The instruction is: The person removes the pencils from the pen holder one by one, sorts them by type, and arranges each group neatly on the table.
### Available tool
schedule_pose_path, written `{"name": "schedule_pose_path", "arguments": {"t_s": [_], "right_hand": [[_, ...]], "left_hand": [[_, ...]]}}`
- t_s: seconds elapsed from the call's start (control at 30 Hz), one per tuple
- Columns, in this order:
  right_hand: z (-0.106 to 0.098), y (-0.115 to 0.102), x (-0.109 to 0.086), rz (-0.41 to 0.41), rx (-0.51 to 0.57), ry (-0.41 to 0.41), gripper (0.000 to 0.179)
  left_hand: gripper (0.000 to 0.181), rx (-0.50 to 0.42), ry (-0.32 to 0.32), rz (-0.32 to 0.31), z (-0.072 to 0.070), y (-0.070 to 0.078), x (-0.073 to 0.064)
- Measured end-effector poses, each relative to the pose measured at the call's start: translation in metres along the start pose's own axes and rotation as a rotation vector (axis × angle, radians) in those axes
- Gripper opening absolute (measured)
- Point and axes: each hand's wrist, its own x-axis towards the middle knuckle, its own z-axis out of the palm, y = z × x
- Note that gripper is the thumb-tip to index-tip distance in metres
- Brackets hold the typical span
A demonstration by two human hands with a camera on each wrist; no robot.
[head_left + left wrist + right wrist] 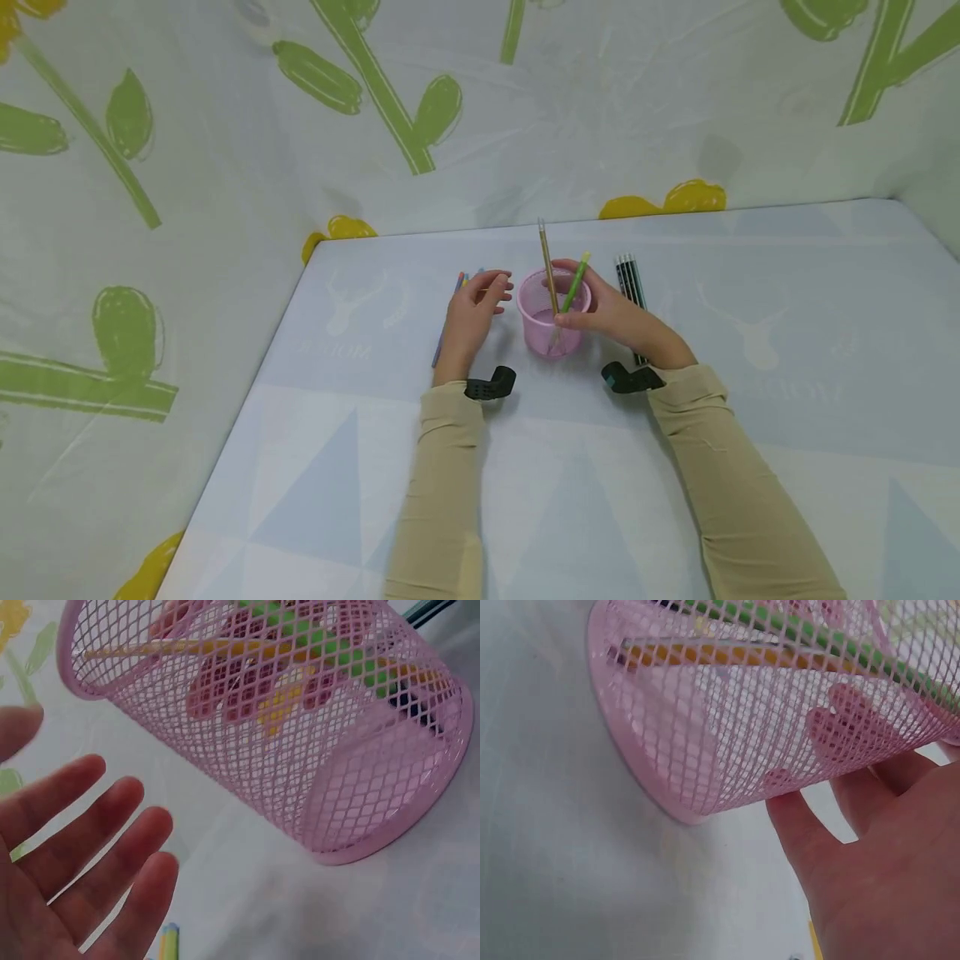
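Observation:
A pink mesh pen holder (pixel 542 335) stands on the table in the head view. Inside it lean a thin gold-brown stick-like pen (pixel 547 258) and a green one (pixel 574 288). My right hand (pixel 626 322) grips the holder from the right, thumb at the front and fingers round the far side. In the right wrist view, the fingertips (pixel 784 806) touch the mesh. My left hand (pixel 471 321) is apart from the holder, on its left, holding nothing; the left wrist view shows its fingers (pixel 142 840) spread and relaxed.
Several slim coloured pens (pixel 438 346) lie beside and partly under the left hand. To the right of the holder lies a row of dark pencils (pixel 630 279), partly covered by the right hand. Behind the pale patterned table (pixel 525 500) hangs a leaf-print wall covering (pixel 247 167).

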Motion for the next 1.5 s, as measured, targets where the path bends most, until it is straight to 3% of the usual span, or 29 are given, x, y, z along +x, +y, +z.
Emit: {"name": "schedule_pose_path", "arguments": {"t_s": [0.17, 0.23, 0.4, 0.5, 0.7, 0.83, 1.07, 1.23, 1.37, 1.5], "right_hand": [[0.001, 0.005, 0.004, -0.002, 0.005, 0.005, 0.072], [0.0, 0.011, 0.007, -0.004, 0.007, 0.008, 0.071], [-0.001, 0.026, 0.014, -0.012, -0.004, 0.033, 0.059], [0.0, 0.027, 0.015, -0.027, 0.004, 0.066, 0.052], [0.007, 0.021, 0.019, -0.031, -0.031, 0.188, 0.047], [0.013, 0.014, 0.021, -0.017, -0.064, 0.27, 0.045], [0.017, 0.012, 0.021, 0.018, -0.08, 0.323, 0.046], [0.019, 0.008, 0.019, 0.044, -0.07, 0.319, 0.048], [0.017, 0.009, 0.019, 0.075, -0.035, 0.274, 0.052], [0.014, 0.012, 0.019, 0.09, -0.01, 0.223, 0.058]], "left_hand": [[0.041, -0.041, -0.151, -0.057, 0.005, 0.007, -0.003], [0.04, -0.052, -0.18, -0.059, 0.006, 0.01, -0.005], [0.042, -0.034, -0.198, -0.021, 0.014, 0.001, -0.006], [0.048, -0.021, -0.208, -0.045, 0.02, -0.008, -0.005], [0.054, -0.124, -0.196, -0.104, 0.027, -0.016, -0.009], [0.051, -0.148, -0.224, -0.105, 0.025, -0.017, -0.011], [0.047, -0.135, -0.272, -0.176, 0.021, -0.007, -0.016], [0.043, -0.139, -0.293, -0.082, 0.017, 0.006, -0.023], [0.041, -0.162, -0.319, -0.004, 0.015, 0.006, -0.023], [0.041, -0.159, -0.329, 0.0, 0.015, 0.006, -0.022]]}}
